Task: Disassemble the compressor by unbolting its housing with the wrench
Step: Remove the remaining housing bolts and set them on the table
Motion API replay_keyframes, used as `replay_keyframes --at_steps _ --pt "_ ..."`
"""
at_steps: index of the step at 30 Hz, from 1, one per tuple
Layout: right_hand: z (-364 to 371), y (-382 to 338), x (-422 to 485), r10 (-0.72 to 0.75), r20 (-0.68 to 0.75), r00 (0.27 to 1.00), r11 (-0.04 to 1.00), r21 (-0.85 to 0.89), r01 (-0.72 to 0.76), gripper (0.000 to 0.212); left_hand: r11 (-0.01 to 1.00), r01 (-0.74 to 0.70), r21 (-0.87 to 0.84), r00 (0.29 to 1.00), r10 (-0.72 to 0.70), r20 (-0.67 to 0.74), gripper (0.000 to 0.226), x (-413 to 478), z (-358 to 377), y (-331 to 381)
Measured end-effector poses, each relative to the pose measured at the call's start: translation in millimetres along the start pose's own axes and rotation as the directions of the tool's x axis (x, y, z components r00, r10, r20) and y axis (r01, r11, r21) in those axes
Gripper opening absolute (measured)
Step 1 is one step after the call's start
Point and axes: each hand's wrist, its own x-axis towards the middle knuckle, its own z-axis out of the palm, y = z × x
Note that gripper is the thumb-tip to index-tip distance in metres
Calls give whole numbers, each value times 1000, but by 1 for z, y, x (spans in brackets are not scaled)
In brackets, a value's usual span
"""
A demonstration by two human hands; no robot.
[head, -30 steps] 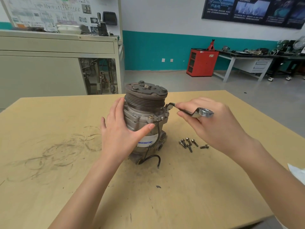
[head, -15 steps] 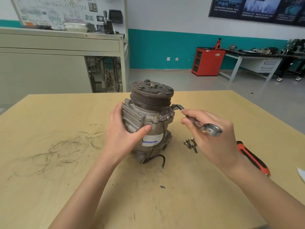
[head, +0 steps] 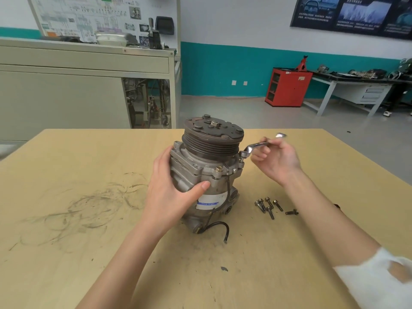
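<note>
Nearest us, the desk (head: 66,264), tan and scuffed with dark scribbled marks on its left half. A white sleeve (head: 374,279) shows at the lower right.

Loose bolts (head: 268,205) lie in a small cluster on the desk, just right of the compressor's base. A black cable (head: 220,226) loops out from the base toward us.

We note the compressor (head: 207,166) standing mid-desk, pulley end up and leaning a little. The left hand (head: 171,197) grips its housing from the left, thumb across the front.

The right hand (head: 276,161) pinches the handle of the wrench (head: 258,145) – its ring end sits on a bolt at the right edge of the housing flange.

Beyond the desk – a grey cabinet (head: 84,70) at left, a red cabinet (head: 287,88) against the teal wall.
</note>
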Motion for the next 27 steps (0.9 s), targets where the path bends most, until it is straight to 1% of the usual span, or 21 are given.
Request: replay_keyframes --at_steps 2,4,7,8,9,11,14,15,17,19,20,21,22,23,24,25,26,27 --pt "7 9 21 78 17 997 997 7 -78 15 1000 -6 -16 1000 6 0 100 0 0 0" --pt "16 18 33 129 11 992 991 -45 -128 15 1000 -9 -28 1000 9 -1 100 -1 0 -1" --pt "25 26 40 145 -14 989 982 -123 -145 35 999 -18 -27 1000 17 -5 98 -1 0 -2" --pt "27 25 39 141 -11 990 983 -121 -142 36 999 -20 -26 1000 19 -6 98 -1 0 -2" --pt "27 23 39 140 15 990 985 -107 -137 31 999 -22 -26 1000 22 -8 97 -1 0 -2" --pt "19 12 37 96 76 992 991 -99 -89 16 999 -26 -29 1000 26 -10 94 -1 0 -1" --pt "6 -23 22 25 207 978 991 -136 4 35 999 -21 -37 1000 21 -9 92 -1 1 -1" --pt "4 -37 14 -1 218 976 988 -150 35 36 999 -20 -38 1000 20 -10 92 -2 1 -1" --pt "3 -62 0 -89 179 980 969 -212 127 37 999 -22 -37 1000 22 -10 92 -2 1 -2" --pt "9 -81 -16 -150 161 975 912 -358 199 34 999 -25 -31 1000 25 -13 93 -1 1 -3" --pt "14 -84 -24 -157 162 974 863 -457 215 33 999 -26 -28 1000 26 -14 93 -1 1 -3" --pt "21 -83 -33 -160 162 974 788 -573 225 32 999 -28 -26 1000 28 -15 92 -1 1 -3" --pt "27 -77 -42 -178 164 970 663 -708 241 30 999 -29 -26 999 29 -17 90 -1 1 -3" --pt "33 -66 -50 -205 177 963 489 -834 257 25 999 -28 -26 999 28 -18 90 -1 2 -2" --pt "38 -53 -57 -226 206 952 297 -916 269 19 999 -27 -25 999 26 -20 90 -1 1 -2" --pt "41 -39 -62 -233 233 944 147 -951 271 16 999 -26 -25 999 25 -21 92 -1 1 -2" --pt "43 -27 -66 -237 250 939 54 -961 270 18 999 -24 -24 999 24 -23 93 -1 1 -2" --pt "44 -18 -70 -249 255 934 20 -963 269 21 999 -23 -24 999 23 -24 95 -1 2 -2"
